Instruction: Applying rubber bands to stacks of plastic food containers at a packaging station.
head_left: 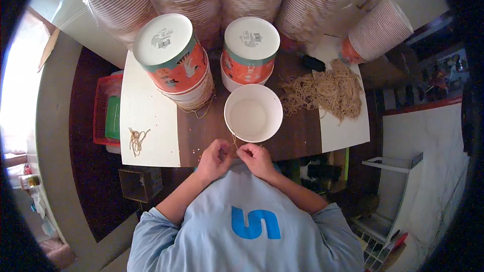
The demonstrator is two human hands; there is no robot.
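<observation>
A white paper tub (253, 112) stands mouth up near the table's front edge, its inside bare. From its near rim a thin tan cord (234, 139) runs down between my hands. My right hand (256, 159) pinches the cord with thumb and forefinger. Close beside it, my left hand (216, 159) is closed with curled fingers at the cord; its fingertips are partly hidden. Behind the tub, two stacks of upside-down printed tubs stand: a left one (171, 60) with cord hanging about its lower rim, and a right one (250, 50).
A heap of tan cords (330, 90) lies on the right of the table, with a black object (313, 63) behind it. A small cord bundle (137, 141) lies at left. Tall bagged tub stacks (181, 0) line the back; another stack (380, 30) leans at far right. A red crate (101, 108) sits left.
</observation>
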